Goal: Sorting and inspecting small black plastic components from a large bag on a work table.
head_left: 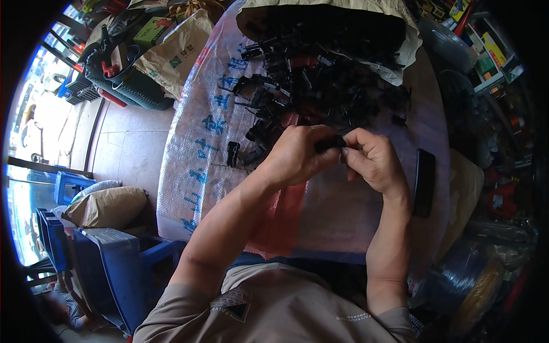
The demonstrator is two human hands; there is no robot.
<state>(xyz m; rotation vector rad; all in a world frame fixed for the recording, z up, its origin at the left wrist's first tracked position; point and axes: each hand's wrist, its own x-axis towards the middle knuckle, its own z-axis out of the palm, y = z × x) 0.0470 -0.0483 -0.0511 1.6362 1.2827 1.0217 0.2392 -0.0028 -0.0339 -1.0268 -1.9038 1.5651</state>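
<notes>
Both hands meet over the middle of the covered table. My left hand (304, 151) is closed around a small black plastic part (327, 144), whose exact kind I cannot make out. From the other side, my right hand (372, 160) pinches at the end of that part with thumb and forefinger. Just beyond the hands spreads a heap of small black parts (337, 86), some with thin pins or wires. One loose black part (233, 153) lies left of the heap, near my left wrist.
A woven plastic sheet (189, 171) covers the table. A dark phone-like slab (424, 183) lies at its right edge. An open paper sack (394, 23) stands behind the heap. Left on the floor are a blue plastic stool (114, 274), a full sack (108, 208) and a dark bin (143, 91).
</notes>
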